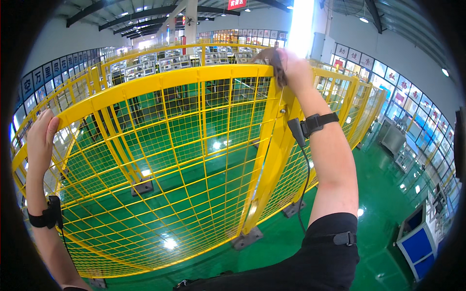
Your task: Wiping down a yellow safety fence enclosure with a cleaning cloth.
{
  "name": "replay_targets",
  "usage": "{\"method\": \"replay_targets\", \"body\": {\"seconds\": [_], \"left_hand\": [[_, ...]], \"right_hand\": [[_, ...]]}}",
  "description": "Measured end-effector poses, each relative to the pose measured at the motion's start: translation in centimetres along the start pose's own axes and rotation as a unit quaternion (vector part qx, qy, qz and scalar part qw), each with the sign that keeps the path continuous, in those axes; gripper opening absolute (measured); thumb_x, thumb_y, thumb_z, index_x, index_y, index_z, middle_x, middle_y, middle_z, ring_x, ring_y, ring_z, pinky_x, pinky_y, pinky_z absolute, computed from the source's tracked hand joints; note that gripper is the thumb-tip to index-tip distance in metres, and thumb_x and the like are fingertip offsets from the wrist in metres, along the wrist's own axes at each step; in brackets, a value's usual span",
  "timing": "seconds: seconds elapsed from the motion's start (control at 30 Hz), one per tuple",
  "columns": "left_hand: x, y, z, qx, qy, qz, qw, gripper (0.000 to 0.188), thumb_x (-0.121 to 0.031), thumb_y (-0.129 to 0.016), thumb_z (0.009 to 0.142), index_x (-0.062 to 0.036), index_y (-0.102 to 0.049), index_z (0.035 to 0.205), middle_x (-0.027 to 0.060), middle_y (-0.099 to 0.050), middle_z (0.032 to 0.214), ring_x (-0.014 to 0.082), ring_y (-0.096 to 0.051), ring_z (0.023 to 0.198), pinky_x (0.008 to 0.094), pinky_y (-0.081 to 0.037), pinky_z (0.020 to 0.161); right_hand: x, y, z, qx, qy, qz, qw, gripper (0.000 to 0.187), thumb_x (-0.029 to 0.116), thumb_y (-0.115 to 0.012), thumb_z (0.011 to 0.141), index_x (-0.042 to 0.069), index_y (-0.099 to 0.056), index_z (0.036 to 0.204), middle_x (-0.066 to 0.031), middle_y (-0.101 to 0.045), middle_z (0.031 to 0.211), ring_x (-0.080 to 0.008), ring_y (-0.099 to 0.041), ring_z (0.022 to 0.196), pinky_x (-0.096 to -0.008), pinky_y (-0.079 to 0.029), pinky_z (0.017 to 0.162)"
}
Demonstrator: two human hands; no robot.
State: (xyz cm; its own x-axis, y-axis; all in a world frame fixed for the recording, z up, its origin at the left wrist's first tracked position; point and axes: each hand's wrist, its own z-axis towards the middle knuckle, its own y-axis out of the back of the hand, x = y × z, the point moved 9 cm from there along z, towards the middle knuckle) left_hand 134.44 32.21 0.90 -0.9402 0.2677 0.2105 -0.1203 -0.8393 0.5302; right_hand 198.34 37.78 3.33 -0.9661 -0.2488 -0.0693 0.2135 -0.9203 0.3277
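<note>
A yellow wire-mesh fence panel [170, 77] stands in front of me, its top rail curving across the view. My left hand [41, 140] is closed over that rail at the far left, the thumb on the near side. At the panel's right end, my right hand [296, 70] grips a dark brown cloth [278, 71] and presses it to the top of the rail beside the yellow post [274, 165]. Part of the cloth hangs down the near side; its far part is blurred. The fingers beyond the rail are partly hidden.
More yellow fence panels [340, 97] run off to the right and behind. Dark feet [247, 238] hold the posts on the green floor. Rows of workbenches [179, 63] stand beyond the fence. A blue-and-white cabinet [418, 245] is at the lower right. Cabled straps circle both my forearms.
</note>
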Motion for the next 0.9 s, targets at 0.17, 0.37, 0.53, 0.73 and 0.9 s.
{"method": "replay_targets", "body": {"seconds": [0.17, 0.37, 0.53, 0.73, 0.9], "left_hand": [[0.9, -0.6, -0.2, 0.019, 0.005, -0.027, 0.999, 0.041, -0.036, -0.045, 0.113, -0.0006, -0.045, 0.093, 0.0183, -0.047, 0.087, 0.0385, -0.052, 0.08, 0.0418, -0.042, 0.073], [1.9, -0.7, -0.2, 0.031, 0.005, -0.022, 0.999, 0.04, -0.036, -0.045, 0.113, 0.0003, -0.047, 0.096, 0.0189, -0.048, 0.09, 0.038, -0.054, 0.084, 0.0403, -0.044, 0.077], [2.4, -1.8, 0.1, 0.048, 0.027, -0.059, 0.997, 0.04, -0.036, -0.045, 0.114, 0.0008, -0.048, 0.098, 0.0186, -0.049, 0.091, 0.036, -0.054, 0.085, 0.0397, -0.044, 0.079], [1.9, -0.4, -0.5, -0.022, 0.021, -0.045, 0.999, 0.039, -0.035, -0.046, 0.114, 0.0015, -0.051, 0.102, 0.0187, -0.053, 0.094, 0.0339, -0.057, 0.089, 0.0378, -0.046, 0.082], [2.4, -0.6, -1.4, -0.071, 0.03, -0.06, 0.995, 0.039, -0.035, -0.047, 0.114, 0.002, -0.053, 0.107, 0.0186, -0.056, 0.099, 0.0329, -0.059, 0.094, 0.0359, -0.047, 0.086]], "right_hand": [[-0.9, 9.0, 1.7, -0.11, -0.244, -0.181, 0.946, 0.03, 0.036, -0.061, 0.101, 0.007, -0.065, 0.103, -0.0187, -0.074, 0.101, -0.0414, -0.071, 0.093, -0.0525, -0.056, 0.08], [1.0, 9.0, -2.0, 0.061, -0.187, -0.097, 0.976, 0.024, 0.013, -0.069, 0.085, 0.006, -0.066, 0.108, -0.0157, -0.074, 0.102, -0.0368, -0.071, 0.1, -0.0477, -0.056, 0.087], [1.7, 4.4, -5.5, 0.005, -0.203, -0.05, 0.978, 0.027, 0.019, -0.078, 0.085, 0.006, -0.067, 0.107, -0.0148, -0.071, 0.114, -0.0356, -0.068, 0.106, -0.0448, -0.054, 0.091], [5.9, 2.6, -9.6, -0.289, -0.033, 0.027, 0.956, 0.033, 0.017, -0.073, 0.095, -0.002, -0.069, 0.123, -0.0197, -0.067, 0.123, -0.0406, -0.064, 0.115, -0.046, -0.053, 0.096], [4.4, 0.8, -11.3, -0.266, -0.109, 0.168, 0.943, 0.03, 0.005, -0.064, 0.097, -0.002, -0.069, 0.125, -0.0197, -0.067, 0.122, -0.0386, -0.066, 0.111, -0.0457, -0.055, 0.095]]}}
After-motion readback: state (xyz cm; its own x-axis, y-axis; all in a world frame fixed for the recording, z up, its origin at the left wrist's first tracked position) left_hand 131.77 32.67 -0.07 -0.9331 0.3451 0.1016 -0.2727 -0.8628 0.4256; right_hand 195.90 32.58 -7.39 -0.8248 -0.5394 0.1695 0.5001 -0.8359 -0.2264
